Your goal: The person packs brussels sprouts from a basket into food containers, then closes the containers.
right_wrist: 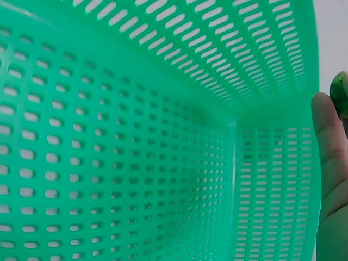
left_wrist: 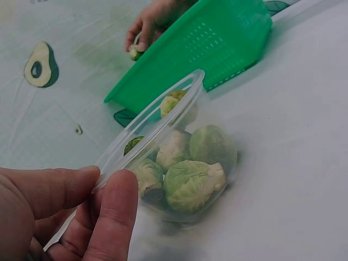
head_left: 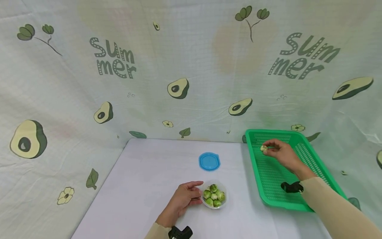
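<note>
My left hand [head_left: 185,198] pinches the rim of a clear plastic bowl [left_wrist: 197,81] between thumb and fingers. Several Brussels sprouts [head_left: 213,196] fill the bowl, which stands on the table. Over the left part of a green perforated basket [head_left: 259,186], my right hand [head_left: 280,153] holds one Brussels sprout [head_left: 264,148] at its fingertips. That sprout [right_wrist: 340,93] shows only partly at the edge of the right wrist view. The basket's floor has no sprouts where it shows in that view.
A blue lid [head_left: 209,161] lies flat on the white-covered table [head_left: 149,172], behind the bowl. The basket stands at the table's right side. A cloth [head_left: 206,59] printed with avocados hangs behind and around the table.
</note>
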The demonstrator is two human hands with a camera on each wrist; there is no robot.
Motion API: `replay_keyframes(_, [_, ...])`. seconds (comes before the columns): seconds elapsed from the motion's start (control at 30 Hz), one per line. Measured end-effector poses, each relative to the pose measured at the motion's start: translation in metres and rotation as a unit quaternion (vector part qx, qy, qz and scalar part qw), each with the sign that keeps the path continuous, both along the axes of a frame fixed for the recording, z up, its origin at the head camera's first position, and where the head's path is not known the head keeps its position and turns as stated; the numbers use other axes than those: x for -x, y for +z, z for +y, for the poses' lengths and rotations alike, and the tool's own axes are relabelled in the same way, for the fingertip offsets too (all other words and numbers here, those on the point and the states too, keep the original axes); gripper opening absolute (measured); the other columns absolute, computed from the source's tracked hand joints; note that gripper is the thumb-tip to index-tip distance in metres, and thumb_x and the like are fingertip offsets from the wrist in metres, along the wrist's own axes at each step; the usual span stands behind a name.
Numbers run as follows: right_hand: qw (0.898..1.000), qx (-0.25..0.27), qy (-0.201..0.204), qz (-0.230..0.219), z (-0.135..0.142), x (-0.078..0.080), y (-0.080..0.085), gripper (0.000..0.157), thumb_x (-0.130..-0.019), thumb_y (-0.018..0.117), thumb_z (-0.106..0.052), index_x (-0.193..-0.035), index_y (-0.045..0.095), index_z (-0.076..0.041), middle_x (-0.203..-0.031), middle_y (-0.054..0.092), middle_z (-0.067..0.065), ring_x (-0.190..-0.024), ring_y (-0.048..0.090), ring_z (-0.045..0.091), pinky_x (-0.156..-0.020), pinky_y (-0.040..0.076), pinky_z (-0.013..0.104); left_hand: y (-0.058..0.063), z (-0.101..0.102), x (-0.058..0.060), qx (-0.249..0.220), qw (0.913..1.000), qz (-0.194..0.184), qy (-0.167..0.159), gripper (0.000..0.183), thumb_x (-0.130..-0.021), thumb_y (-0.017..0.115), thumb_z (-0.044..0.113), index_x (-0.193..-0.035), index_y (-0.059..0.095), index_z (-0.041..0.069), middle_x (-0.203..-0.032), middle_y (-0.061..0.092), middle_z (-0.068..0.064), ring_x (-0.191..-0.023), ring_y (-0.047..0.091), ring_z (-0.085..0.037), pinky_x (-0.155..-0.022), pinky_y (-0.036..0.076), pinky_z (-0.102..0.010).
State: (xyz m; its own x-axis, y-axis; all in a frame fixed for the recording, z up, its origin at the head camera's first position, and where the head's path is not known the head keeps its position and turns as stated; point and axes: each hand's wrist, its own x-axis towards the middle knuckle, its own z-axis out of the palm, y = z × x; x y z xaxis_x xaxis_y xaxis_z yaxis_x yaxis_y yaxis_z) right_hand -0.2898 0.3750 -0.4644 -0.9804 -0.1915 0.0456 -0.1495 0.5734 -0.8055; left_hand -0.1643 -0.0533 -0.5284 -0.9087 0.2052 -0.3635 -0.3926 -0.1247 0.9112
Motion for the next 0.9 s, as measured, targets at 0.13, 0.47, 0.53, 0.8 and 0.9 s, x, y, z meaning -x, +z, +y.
replay_keyframes(0.13, [1.000,0.013,-0.002,0.009,-0.006,-0.006,0.006,0.046,-0.103,0.071,-0.029,-0.139,0.059,-0.002,-0.135,0.064,0.017,-0.101,0.061,-0.011,-0.093,0.062,0.038,0.000,0.000,0.000,0.001,1.0000,0.002,0.000,0.048,-0.093,0.069,-0.006,-0.140,0.065,0.000,-0.091,0.064,-0.003,-0.070,0.069,-0.012,-0.067,0.065,-0.026])
replay_keyframes(0.47, [0.996,0.079,0.013,0.042,-0.022,-0.022,0.017,0.039,-0.101,0.073,-0.016,-0.135,0.066,0.002,-0.115,0.073,-0.013,-0.101,0.069,-0.003,-0.086,0.060,0.019,0.001,-0.001,0.000,-0.002,1.0000,0.003,-0.004,0.049,-0.094,0.069,-0.006,-0.143,0.063,-0.002,-0.090,0.064,-0.003,-0.070,0.069,-0.012,-0.067,0.065,-0.026])
replay_keyframes(0.53, [0.995,0.091,0.018,0.048,-0.027,-0.025,0.018,0.038,-0.101,0.074,-0.014,-0.134,0.067,0.002,-0.114,0.074,-0.015,-0.101,0.071,-0.001,-0.086,0.061,0.020,0.000,-0.001,0.000,-0.002,1.0000,0.003,-0.005,0.050,-0.094,0.069,-0.006,-0.143,0.062,-0.002,-0.091,0.064,-0.003,-0.071,0.069,-0.012,-0.067,0.065,-0.026])
replay_keyframes(0.8, [0.989,0.127,0.041,0.062,-0.049,-0.039,0.024,0.035,-0.100,0.074,-0.010,-0.132,0.068,0.004,-0.112,0.077,-0.006,-0.101,0.074,0.006,-0.087,0.063,0.025,-0.002,-0.002,0.001,-0.003,1.0000,0.002,-0.006,0.050,-0.095,0.069,-0.005,-0.144,0.062,-0.001,-0.092,0.064,-0.003,-0.072,0.069,-0.013,-0.069,0.065,-0.027])
replay_keyframes(0.9, [0.988,0.133,0.041,0.062,-0.057,-0.045,0.026,0.034,-0.100,0.073,-0.007,-0.132,0.068,0.004,-0.112,0.077,-0.008,-0.100,0.074,0.005,-0.087,0.063,0.026,-0.003,-0.002,0.002,-0.003,1.0000,0.003,-0.006,0.050,-0.095,0.069,-0.005,-0.144,0.062,-0.001,-0.092,0.064,-0.003,-0.072,0.069,-0.013,-0.069,0.065,-0.027])
